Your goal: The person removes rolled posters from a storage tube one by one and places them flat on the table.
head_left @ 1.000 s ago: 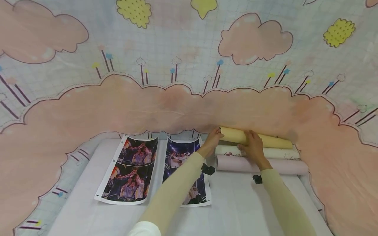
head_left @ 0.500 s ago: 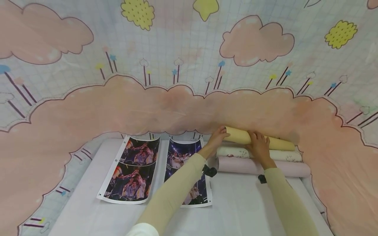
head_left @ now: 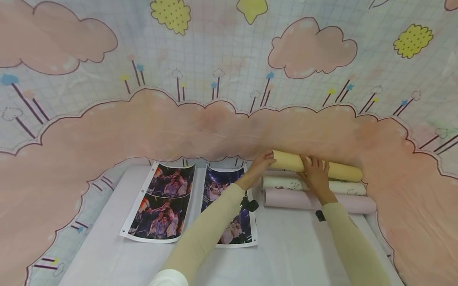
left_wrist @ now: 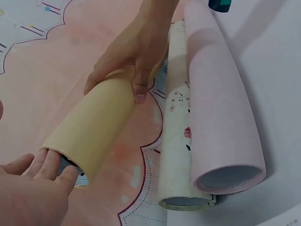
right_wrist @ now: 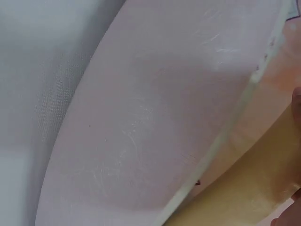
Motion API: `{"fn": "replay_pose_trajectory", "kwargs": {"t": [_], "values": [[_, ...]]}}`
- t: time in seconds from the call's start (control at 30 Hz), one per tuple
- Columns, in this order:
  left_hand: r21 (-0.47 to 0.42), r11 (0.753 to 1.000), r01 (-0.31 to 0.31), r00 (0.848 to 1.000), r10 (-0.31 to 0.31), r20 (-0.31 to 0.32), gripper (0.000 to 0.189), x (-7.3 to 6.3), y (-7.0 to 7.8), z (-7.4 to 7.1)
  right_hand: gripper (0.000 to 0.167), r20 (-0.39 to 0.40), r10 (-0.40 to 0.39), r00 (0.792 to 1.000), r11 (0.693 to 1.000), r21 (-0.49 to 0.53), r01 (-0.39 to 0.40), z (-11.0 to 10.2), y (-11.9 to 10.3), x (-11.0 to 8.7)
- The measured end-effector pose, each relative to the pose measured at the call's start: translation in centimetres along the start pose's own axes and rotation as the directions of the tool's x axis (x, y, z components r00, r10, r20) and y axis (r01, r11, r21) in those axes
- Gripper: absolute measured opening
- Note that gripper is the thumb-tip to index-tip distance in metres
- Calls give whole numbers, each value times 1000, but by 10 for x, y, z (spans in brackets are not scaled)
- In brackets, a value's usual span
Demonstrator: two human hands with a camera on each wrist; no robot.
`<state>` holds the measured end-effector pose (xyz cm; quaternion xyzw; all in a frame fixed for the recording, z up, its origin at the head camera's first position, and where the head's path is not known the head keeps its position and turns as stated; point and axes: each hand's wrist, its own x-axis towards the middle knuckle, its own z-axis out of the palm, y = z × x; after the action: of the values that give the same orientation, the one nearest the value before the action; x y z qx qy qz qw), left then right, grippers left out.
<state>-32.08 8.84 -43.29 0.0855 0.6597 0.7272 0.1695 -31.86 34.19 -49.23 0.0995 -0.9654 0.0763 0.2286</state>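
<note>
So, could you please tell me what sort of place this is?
Perhaps a display or craft corner, though I can't be certain: photo prints, a yellow roll and a cloud-patterned backdrop suggest it.

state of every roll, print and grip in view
yellow cylindrical roll: held, visible end open
cream floral cylindrical roll: lying, visible end open
pink cylindrical roll: lying, visible end open
two rectangular paper photo prints: unrolled, one partly hidden
left grip: holding yellow roll's end
right grip: holding yellow roll's middle
</note>
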Motion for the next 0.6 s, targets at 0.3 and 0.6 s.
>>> {"fn": "replay_pose_trajectory", "kwargs": {"t": [0.3, 0.6], "values": [[-14, 997, -73, 994, 74, 79, 55, -22, 5, -17, 72, -23, -54, 998, 998, 20, 54, -17, -15, -8], [65, 993, -97, 989, 89, 122, 54, -55, 6, -34, 72, -93, -118, 989, 991, 46, 123, -37, -37, -18]]}}
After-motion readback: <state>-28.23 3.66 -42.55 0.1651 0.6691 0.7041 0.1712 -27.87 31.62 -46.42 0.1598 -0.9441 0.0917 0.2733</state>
